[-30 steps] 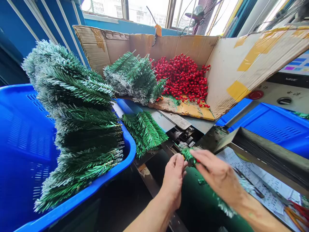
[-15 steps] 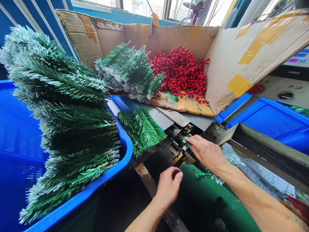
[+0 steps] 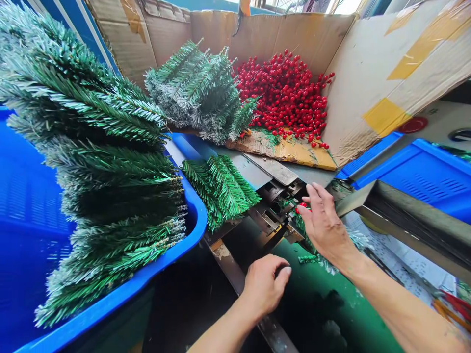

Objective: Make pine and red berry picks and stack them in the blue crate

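My right hand [image 3: 326, 223] is at the metal machine head [image 3: 274, 213], fingers stretched and apart. Beside its thumb tip is a small cluster of red berries [image 3: 302, 207], with green needles around it in the mechanism; whether the thumb touches the berries I cannot tell. Lower down, my left hand [image 3: 267, 282] hovers above the machine's green body [image 3: 312, 294]. Its fingers are curled against the thumb, and anything inside them is hidden. Left of the machine head lies a small stack of green pine sprigs [image 3: 224, 189].
A blue basket [image 3: 198, 220] at left holds piled frosted pine sprigs [image 3: 121, 191]. Behind, a cut-open cardboard box [image 3: 294, 34] contains more frosted sprigs [image 3: 202, 93] and red berry stems [image 3: 287, 93]. At right are a metal trough [image 3: 401, 220] and red-handled scissors [image 3: 452, 304].
My right hand has lifted slightly, its fingers spreading from the mechanism, and red berries now show by the thumb. My left hand stays curled. The view has tilted down a little.
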Motion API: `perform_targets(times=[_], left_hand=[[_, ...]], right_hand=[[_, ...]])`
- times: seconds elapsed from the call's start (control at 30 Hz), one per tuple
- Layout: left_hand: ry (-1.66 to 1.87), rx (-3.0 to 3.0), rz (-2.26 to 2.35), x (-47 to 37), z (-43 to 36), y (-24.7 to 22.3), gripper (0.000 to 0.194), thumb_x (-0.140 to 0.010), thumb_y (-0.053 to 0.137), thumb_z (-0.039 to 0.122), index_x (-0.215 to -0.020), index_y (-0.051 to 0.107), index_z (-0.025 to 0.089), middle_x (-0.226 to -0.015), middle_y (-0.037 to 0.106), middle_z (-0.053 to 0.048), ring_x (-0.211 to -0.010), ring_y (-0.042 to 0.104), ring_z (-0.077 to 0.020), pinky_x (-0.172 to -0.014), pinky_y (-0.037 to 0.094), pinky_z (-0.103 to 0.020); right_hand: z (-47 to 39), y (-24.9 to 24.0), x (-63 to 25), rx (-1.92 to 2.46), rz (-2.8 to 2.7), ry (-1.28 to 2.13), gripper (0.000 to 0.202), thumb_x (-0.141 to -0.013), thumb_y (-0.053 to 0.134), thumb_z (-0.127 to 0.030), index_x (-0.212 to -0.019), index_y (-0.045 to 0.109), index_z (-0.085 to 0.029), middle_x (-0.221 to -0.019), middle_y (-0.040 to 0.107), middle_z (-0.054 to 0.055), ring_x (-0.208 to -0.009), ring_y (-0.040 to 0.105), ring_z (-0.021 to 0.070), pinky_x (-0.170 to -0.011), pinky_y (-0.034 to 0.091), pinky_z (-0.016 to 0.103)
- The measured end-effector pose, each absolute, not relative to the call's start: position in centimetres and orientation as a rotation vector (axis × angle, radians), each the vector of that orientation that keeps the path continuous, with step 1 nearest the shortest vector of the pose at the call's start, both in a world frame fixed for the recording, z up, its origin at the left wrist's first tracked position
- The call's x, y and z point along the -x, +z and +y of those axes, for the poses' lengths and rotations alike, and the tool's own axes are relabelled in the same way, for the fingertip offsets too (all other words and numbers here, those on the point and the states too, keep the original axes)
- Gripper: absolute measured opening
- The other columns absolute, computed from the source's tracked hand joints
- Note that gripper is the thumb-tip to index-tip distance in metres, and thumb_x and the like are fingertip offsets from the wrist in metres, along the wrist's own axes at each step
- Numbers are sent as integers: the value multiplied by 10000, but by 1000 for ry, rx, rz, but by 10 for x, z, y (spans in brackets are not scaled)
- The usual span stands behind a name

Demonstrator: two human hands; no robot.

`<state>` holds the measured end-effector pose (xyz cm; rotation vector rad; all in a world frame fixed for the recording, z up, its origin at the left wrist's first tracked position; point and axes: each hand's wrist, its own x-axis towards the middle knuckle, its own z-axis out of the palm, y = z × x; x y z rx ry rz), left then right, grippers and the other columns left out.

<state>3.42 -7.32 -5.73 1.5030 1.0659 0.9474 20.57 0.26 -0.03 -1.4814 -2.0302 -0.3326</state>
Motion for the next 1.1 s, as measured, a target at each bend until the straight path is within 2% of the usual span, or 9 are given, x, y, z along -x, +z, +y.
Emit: perform_targets(times=[0.13,0.3,0.47,0.67,0.73,0.83,0.97,1.03,1.1], left_hand=[[985,-1511,1060,-32,-74,-57,243,-882,500,288,-924,736,251,-853,718,-75,-799,634,-230,-735,434,-321],[987,-1541,1067,-31,-72,-59,230,-885,501,255,-921,727,227,-849,716,-66,-791,632,-204,-724,446,-301],[964,-1555,1057,-31,-70,-63,186,-865,533,206,-897,717,204,-838,709,-36,-784,627,-163,-718,442,-255],[996,-1546,1078,-29,-74,-64,185,-862,543,199,-922,719,203,-865,722,-38,-808,643,-159,-746,456,-242],[999,-1550,1076,-29,-75,-65,184,-858,551,204,-929,721,208,-874,727,-40,-811,650,-163,-746,464,-244],[1004,-1565,1075,-29,-75,-65,184,-850,556,195,-925,723,207,-873,731,-44,-812,657,-171,-746,472,-250],[1034,-1577,1107,-29,-79,-61,185,-843,558,172,-927,721,197,-855,729,-50,-803,658,-175,-739,478,-256],[1052,-1588,1116,-26,-84,-60,183,-842,560,168,-929,719,197,-846,728,-50,-789,656,-172,-732,482,-255],[1068,-1617,1110,-21,-89,-60,184,-840,563,167,-938,715,202,-832,723,-48,-766,653,-168,-710,487,-252]], right_hand=[[8,-9,-203,1523,-2027,-398,614,-982,452,-296,-1507,166,-158,-1429,351,183,-1277,422,323,-1011,448,478],[13,-22,-201,1515,-2017,-430,600,-990,426,-289,-1508,166,-134,-1431,362,197,-1254,455,324,-989,471,470],[5,-23,-211,1518,-2001,-402,530,-1000,393,-307,-1490,252,-161,-1402,425,168,-1221,498,290,-1010,457,444],[13,14,-186,1516,-2120,-492,581,-989,376,-450,-1374,420,-17,-1257,537,247,-1154,529,354,-973,446,509],[18,35,-164,1519,-2098,-406,629,-978,338,-536,-1346,460,-41,-1219,572,227,-1130,546,349,-972,440,505],[29,63,-117,1574,-2133,-56,707,-953,291,-629,-1378,419,-79,-1245,572,188,-1134,554,311,-959,457,440],[51,81,-55,1894,-2275,160,891,-855,443,-714,-1438,300,-56,-1211,575,233,-1081,569,373,-853,477,478],[58,81,-36,1950,-2334,122,875,-832,573,-629,-1427,295,-51,-1163,591,239,-1052,579,375,-830,470,467],[62,77,-27,1953,-2365,109,595,-850,622,-438,-1302,454,-88,-1060,633,192,-994,607,341,-808,467,426]])
